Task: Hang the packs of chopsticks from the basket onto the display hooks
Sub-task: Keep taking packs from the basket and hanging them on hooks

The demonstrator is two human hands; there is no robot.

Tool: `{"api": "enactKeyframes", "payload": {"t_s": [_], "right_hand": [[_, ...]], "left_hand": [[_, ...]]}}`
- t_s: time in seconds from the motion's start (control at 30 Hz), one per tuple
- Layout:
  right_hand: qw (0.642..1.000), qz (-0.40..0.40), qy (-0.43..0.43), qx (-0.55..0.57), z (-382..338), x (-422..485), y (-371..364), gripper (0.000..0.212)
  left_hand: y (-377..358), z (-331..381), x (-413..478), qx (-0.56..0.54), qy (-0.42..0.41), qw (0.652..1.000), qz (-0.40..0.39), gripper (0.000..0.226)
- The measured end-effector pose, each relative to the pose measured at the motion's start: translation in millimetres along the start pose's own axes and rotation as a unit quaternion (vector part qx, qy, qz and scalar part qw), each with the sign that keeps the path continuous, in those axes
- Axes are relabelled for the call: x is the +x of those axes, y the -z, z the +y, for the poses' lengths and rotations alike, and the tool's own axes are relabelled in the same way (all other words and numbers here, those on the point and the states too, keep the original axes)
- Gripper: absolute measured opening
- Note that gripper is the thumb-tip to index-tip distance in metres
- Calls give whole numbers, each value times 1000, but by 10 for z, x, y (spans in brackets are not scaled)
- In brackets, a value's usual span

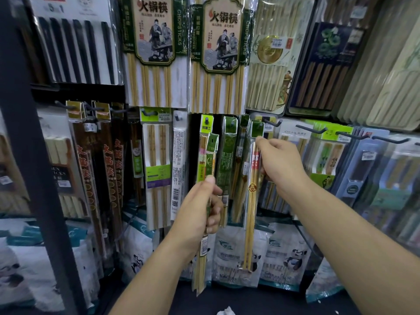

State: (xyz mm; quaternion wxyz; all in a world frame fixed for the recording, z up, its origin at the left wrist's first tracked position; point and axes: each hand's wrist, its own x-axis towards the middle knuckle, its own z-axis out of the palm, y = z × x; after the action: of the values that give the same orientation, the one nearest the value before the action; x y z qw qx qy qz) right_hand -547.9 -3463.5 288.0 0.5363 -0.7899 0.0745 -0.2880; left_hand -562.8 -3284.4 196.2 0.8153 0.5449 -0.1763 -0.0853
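I see left hand [202, 208] gripping green chopstick pack [212, 153] upright; right hand [280, 162] pinching top of red-tipped pack [251, 201] just beside.

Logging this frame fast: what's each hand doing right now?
Left hand: grips a narrow green-topped chopstick pack.
Right hand: pinches the red-tipped chopstick pack near its header.

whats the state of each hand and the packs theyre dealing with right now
left hand, grips the green pack around its middle
green pack, upright, not on a hook
right hand, pinches the red-tipped pack near its top
red-tipped pack, hanging straight, header at hook level; threaded or not, cannot tell
bright green pack, hung on its hook
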Motion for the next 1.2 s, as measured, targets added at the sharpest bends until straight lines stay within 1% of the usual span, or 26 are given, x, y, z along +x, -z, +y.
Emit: {"api": "enactKeyframes", "payload": {"t_s": [0.07, 0.13, 0.23, 0.3, 0.37, 0.43, 0.5, 0.6, 0.7, 0.77, 0.87, 0.93, 1.0, 1.07, 1.2], "right_hand": [[1000, 8, 5, -26, 41, 20, -1, 43], [1000, 8, 4, -29, 77, 19, 3, 48], [999, 29, 1, -28, 113, -26, 9, 48], [998, 50, 16, -31, 116, -86, 5, 46], [999, 27, 33, -8, 81, -165, -13, 42], [998, -37, 44, 32, 14, -262, -40, 37], [994, -80, 71, 34, -39, -338, -64, 37], [993, -71, 96, 23, -77, -364, -82, 38], [995, -64, 68, 46, -104, -307, -52, 31], [995, -66, 40, 68, -119, -238, -24, 32], [994, -80, 21, 72, -139, -124, 27, 30], [992, -79, 14, 96, -165, -62, 56, 26], [986, -64, -5, 156, -184, -15, 66, 18], [979, -43, -26, 199, -190, 17, 65, 11], [975, -8, -41, 216, -182, 56, 63, 13]], "left_hand": [[0, -1, 6, -21, 21, 999, 14, 33], [3, 0, 7, -13, 26, 999, 26, 25], [0, -8, 1, 34, -4, 999, 27, 22], [-14, -9, -17, 57, -31, 998, 15, 24], [-35, -12, -30, 66, -55, 996, -2, 22], [-69, -8, -43, 67, -70, 995, -17, 20], [-112, 1, -62, 57, -79, 995, -29, 22], [-168, 10, -95, 38, -90, 995, -36, 15], [-193, 6, -101, 3, -93, 996, -8, 18], [-192, 9, -91, -3, -91, 996, 23, 19], [-169, -6, -58, -4, -77, 995, 60, 21], [-158, -12, -46, 9, -72, 995, 67, 24], [-156, -11, -45, 39, -77, 993, 75, 23], [-166, -9, -47, 42, -79, 993, 78, 21], [-171, -4, -36, 35, -82, 993, 77, 20]]}}
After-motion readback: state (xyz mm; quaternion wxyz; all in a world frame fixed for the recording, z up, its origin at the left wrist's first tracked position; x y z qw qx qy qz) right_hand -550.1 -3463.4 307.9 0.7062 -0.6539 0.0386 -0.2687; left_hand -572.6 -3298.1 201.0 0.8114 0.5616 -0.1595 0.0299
